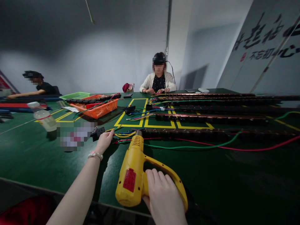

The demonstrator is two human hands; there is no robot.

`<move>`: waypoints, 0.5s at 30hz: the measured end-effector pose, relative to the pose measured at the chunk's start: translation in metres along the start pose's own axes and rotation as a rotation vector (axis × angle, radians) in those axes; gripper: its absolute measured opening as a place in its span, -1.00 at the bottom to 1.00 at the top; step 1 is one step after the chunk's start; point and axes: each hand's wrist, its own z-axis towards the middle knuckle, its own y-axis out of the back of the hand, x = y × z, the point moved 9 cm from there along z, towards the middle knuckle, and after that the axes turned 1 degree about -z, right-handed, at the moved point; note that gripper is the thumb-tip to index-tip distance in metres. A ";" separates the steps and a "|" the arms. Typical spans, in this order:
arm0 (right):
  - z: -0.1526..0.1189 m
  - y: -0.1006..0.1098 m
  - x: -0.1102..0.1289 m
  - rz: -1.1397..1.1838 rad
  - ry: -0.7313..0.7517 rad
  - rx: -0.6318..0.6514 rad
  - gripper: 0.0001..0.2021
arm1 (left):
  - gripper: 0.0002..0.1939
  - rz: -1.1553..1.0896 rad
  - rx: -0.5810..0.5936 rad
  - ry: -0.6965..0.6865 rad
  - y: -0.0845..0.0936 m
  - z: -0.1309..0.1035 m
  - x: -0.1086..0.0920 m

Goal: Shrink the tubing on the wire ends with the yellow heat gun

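Note:
My right hand is wrapped round the handle of a yellow heat gun with a red label. The gun's metal nozzle points away from me, at the near end of a long dark wiring harness. Yellow and blue wires come out of that end toward the left. My left hand, with a bracelet at the wrist, pinches the wires near their tips. A black connector lies just left of its fingers. Red and green wires run off to the right.
Several more harnesses lie across the green table beyond the gun. An orange basket, a green tray and a clear bottle stand at the left. One person sits opposite, another far left.

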 end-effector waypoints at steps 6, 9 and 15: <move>0.002 -0.015 0.018 0.048 0.016 0.093 -0.49 | -0.44 0.018 0.009 0.003 0.000 0.000 -0.002; 0.004 -0.020 0.027 0.074 0.023 0.131 -0.52 | -0.45 0.027 0.015 0.004 0.000 -0.001 -0.003; 0.010 -0.020 0.050 0.051 0.041 0.087 -0.77 | -0.46 0.049 -0.003 0.000 0.001 -0.001 -0.003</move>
